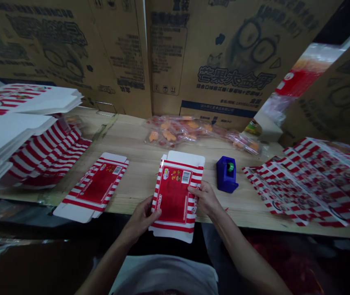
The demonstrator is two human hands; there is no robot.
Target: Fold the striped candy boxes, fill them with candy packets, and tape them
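Note:
Between my two hands is a flattened carton (175,200) with red and white stripes, its white end flaps sticking out at top and bottom. My left hand (142,217) grips its lower left edge, thumb on the printed face. On the opposite edge, my right hand (204,196) pinches the carton a little higher up, thumb on top. Both sets of fingers are partly hidden behind it. A second flat carton (96,184) of the same print lies on the table to the left. Right of the held carton stands a blue tape dispenser (226,175) with a green core.
Clear packets with orange pieces (175,132) lie along the back of the wooden table (134,172). Striped cartons are stacked at the left (46,159) and the right (312,184). Big brown cardboard boxes (168,53) wall off the rear. A bent wire (105,108) sits behind left.

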